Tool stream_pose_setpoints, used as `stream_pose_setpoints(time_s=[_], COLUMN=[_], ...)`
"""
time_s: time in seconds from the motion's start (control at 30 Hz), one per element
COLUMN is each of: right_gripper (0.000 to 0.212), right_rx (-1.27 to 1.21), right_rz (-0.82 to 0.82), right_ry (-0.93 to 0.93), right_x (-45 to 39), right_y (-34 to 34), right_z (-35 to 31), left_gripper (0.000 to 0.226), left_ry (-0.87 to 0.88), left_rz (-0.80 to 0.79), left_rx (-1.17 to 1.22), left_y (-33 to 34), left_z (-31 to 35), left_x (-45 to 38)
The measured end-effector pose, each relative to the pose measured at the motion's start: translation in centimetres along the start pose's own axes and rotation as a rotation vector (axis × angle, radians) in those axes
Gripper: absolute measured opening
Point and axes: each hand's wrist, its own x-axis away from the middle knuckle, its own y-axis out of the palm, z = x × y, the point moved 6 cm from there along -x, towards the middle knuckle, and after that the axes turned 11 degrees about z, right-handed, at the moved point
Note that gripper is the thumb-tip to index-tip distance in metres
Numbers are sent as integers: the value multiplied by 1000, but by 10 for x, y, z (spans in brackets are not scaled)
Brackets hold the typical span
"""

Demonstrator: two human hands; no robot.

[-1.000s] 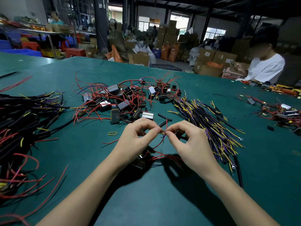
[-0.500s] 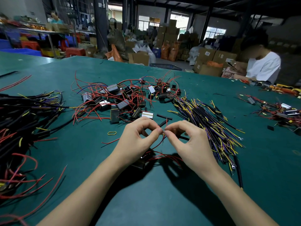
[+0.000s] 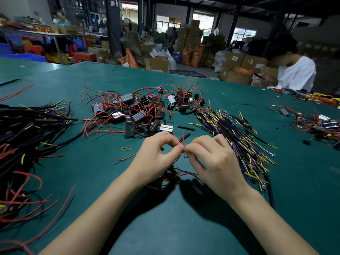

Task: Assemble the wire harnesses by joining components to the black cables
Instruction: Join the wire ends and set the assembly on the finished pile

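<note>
My left hand (image 3: 156,159) and my right hand (image 3: 215,162) meet fingertip to fingertip above the green table (image 3: 165,227). Both pinch the ends of a thin red wire (image 3: 183,137) where it meets another wire end. The red wire runs down to a small black component (image 3: 154,183) lying under my left wrist, mostly hidden. A black cable (image 3: 269,192) trails off below my right hand. A pile of black components with red wires (image 3: 139,111) lies beyond my hands. A heap of black cables with yellow and purple leads (image 3: 237,133) lies to the right.
A large bundle of black cables and red wires (image 3: 20,144) covers the left side. Short black sleeve pieces (image 3: 185,128) and a yellow rubber band (image 3: 126,148) lie near my hands. A person in a white shirt (image 3: 296,72) works at the far right, beside another wire pile (image 3: 320,124).
My fingertips have stayed pinched together on the red wire, shifting only slightly. The person at the far right has leaned a little to the left.
</note>
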Motion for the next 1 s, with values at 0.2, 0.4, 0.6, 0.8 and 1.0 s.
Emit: stream_pose_setpoints(time_s=[0.2,0.4,0.6,0.8,1.0], right_gripper=[10,8,5,10,4], right_rx=[-354,-2,-455,-605,-667], right_rz=[-22,26,-71,-151,-238], right_ry=[365,-75,553,821,908], right_x=[5,-2,6,12,12], right_y=[2,-5,3,12,13], right_z=[12,-6,17,28,29], left_gripper=[9,12,9,10,13], left_ry=[117,-6,77,267,460], left_rz=[8,-31,34,94,79], left_rx=[-42,12,-32,-253,-403], left_y=[-2,1,-2,-4,-5], left_z=[9,0,4,14,23], left_x=[0,-1,-1,3,4])
